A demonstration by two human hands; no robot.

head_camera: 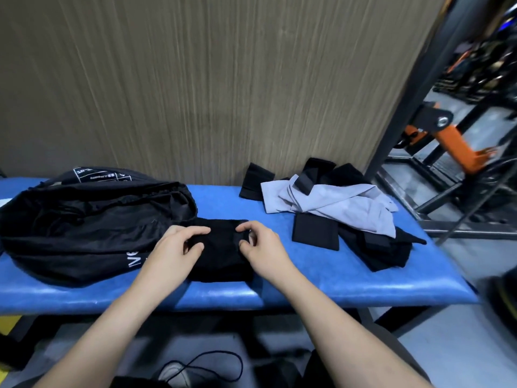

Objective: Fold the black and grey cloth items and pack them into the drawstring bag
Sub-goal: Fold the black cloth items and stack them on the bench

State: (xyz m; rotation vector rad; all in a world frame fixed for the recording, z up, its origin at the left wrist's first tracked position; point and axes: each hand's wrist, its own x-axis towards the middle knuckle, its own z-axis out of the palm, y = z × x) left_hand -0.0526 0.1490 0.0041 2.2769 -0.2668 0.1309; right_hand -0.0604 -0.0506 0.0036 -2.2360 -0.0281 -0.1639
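hands meet on a black cloth (221, 256) at the near middle of the blue bench (321, 278). our left hand (174, 247) and right hand (261, 247) each pinch its far end with curled fingers. we see the cloth lying flat, long axis running from us toward the wall. the bag (84, 228) lies just left, its mouth facing right and touching the cloth. a grey cloth (344, 205) and more black pieces sit heaped to the right.

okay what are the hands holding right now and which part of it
Both hands grip one folded black cloth on the blue padded bench. The left hand pinches its upper left edge, the right hand its upper right edge.
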